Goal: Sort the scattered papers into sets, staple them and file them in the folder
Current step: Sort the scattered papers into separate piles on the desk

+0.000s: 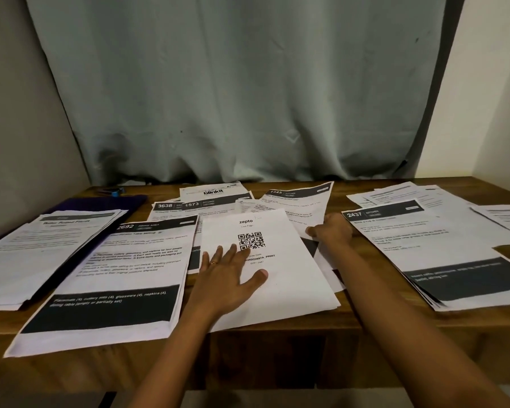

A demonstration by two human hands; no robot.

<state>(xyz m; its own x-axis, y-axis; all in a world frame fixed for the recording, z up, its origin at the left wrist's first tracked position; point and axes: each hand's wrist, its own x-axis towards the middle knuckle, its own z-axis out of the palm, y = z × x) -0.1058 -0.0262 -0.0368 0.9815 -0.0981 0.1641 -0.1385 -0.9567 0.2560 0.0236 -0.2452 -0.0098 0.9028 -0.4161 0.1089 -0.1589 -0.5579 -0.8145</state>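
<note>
Zepto sheet (292, 290) with a QR code lies mid-table on top of other papers. Left hand (230, 278) is flat on it, palm down, fingers spread (ring on one finger). Right hand (331, 231) sits just right of that sheet's far corner, knuckles up, fingers curled down onto the 1545 sheet (301, 201). Its thumb lies on paper, and I cannot tell whether it pinches the sheet or only presses it. Just left of the left hand is the 2692 stack (124, 275), with its near edge hanging over the front of the wooden table (365, 334). Further left, another stack (42, 248) lies on a purple folder (100, 203), and past the folder there is a small blue stapler (114, 191) by the back edge. Beyond the left fingertips, the 3638 sheet (165, 206), 1573 sheet (192, 204) and blinkit sheet (214, 191) overlap. Right of the right hand is the thick 2437 stack (439, 251), with loose sheets (409, 195) past it. A grey-green curtain (233, 83) hangs behind the table.
</note>
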